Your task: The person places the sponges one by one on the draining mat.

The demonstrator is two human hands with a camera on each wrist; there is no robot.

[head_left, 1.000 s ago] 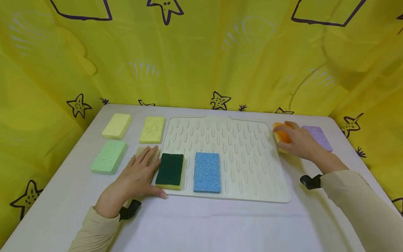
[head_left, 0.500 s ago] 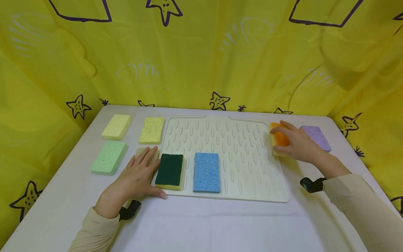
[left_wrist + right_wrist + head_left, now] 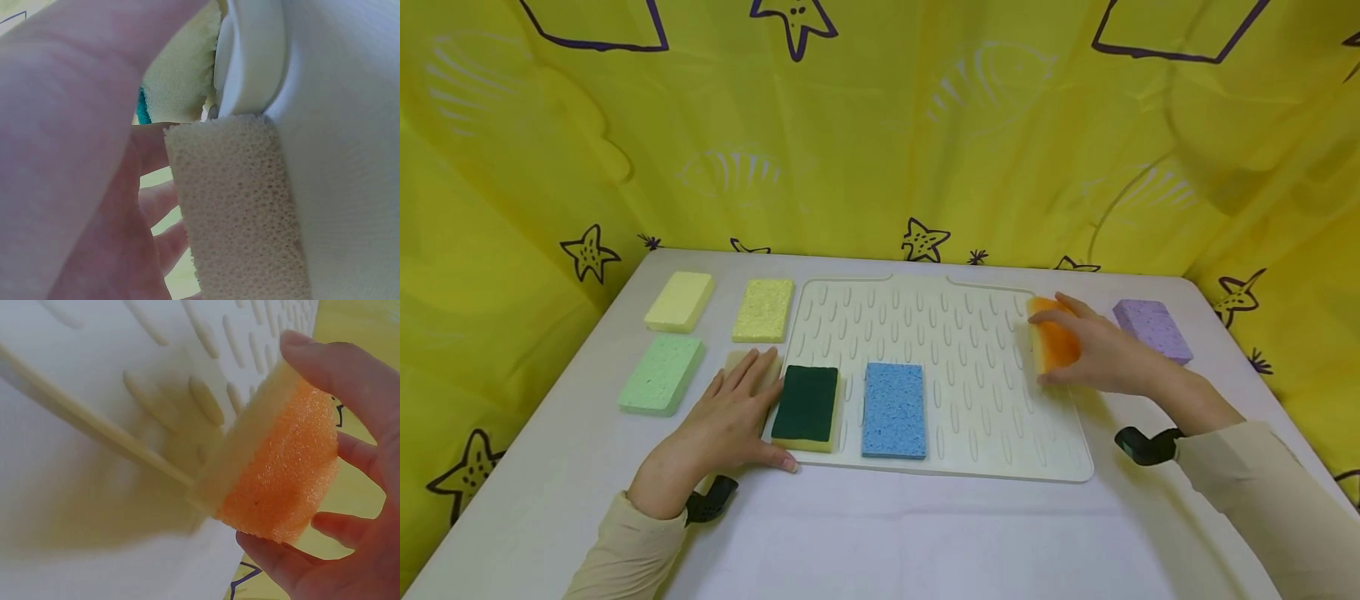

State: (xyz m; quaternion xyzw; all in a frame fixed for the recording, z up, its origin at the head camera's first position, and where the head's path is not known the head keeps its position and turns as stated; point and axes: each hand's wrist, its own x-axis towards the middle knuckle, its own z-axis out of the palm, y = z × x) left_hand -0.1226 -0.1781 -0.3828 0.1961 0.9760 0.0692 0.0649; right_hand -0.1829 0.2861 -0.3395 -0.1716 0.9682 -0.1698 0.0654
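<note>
In the head view my right hand (image 3: 1112, 354) pinches an orange-and-cream sponge (image 3: 1058, 342) between thumb and fingers, over the right edge of a white ridged mat (image 3: 985, 392). The right wrist view shows the sponge (image 3: 281, 469) held tilted, its shadow falling across the mat's rim. My left hand (image 3: 718, 433) rests with fingers extended over a beige porous sponge (image 3: 234, 206), mostly covered in the head view. Beside its thumb and index finger, a dark green-topped scrub sponge (image 3: 807, 404) lies on the mat's front left. A blue sponge (image 3: 893, 410) lies to the right of that.
On the table's left stand a pale yellow sponge (image 3: 679, 302), a speckled yellow sponge (image 3: 763, 310) and a mint green sponge (image 3: 662, 375). A purple sponge (image 3: 1152, 330) lies at the right, behind my right wrist. A yellow curtain (image 3: 850, 150) hangs behind the table.
My right hand has moved left with the orange sponge, from beside the mat to over its right edge, uncovering more of the purple sponge. The left hand stays put.
</note>
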